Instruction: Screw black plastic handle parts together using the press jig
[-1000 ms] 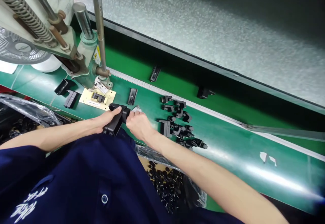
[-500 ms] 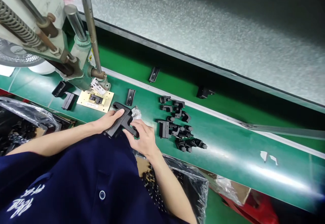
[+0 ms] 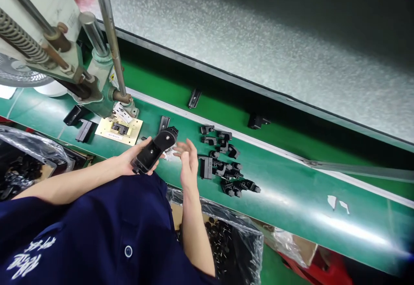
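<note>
My left hand is closed around a long black plastic part, which lies tilted with its hollow side and small metal screws facing up. Just right of that part, my right hand is off it, fingers apart and slightly curled, holding nothing. A small clear plastic bag shows partly between the hands, on the green bench. Behind the held part lies a narrow black piece, partly covered by it. Several small black clamp pieces and ribbed black knob parts lie right of my right hand.
A hand press stands at the left over a cream fixture plate. Two black housings lie beside it. Plastic-lined boxes of black parts sit below the bench's front edge. A metal rail crosses at the right.
My right hand has let go of the black part and moved slightly right, its fingers opening. My left hand has turned the part so its hollow side faces up.
</note>
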### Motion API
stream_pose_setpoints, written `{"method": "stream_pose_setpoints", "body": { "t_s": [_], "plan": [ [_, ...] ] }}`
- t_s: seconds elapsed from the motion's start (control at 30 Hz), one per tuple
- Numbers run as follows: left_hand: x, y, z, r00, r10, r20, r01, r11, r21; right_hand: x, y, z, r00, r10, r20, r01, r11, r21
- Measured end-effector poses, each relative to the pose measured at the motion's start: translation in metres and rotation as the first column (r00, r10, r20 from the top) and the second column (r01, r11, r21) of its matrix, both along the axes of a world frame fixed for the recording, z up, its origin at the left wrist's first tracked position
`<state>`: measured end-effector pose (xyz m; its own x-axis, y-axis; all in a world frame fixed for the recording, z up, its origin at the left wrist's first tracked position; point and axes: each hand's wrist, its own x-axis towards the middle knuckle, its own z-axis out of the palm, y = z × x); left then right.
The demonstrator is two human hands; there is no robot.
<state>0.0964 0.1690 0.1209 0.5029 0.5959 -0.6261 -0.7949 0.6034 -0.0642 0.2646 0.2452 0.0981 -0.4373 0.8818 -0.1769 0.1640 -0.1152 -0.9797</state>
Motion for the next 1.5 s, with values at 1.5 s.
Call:
{"method": "stream_pose_setpoints", "body": {
  "t_s": [1.5],
  "plan": [
    [0.005, 0.000, -0.061, 0.531, 0.079, -0.844, -0.135, 0.991, 0.008, -0.054, 0.028, -0.064, 0.997, -0.078, 0.017, 0.076, 0.874, -0.481]
  ]
}}
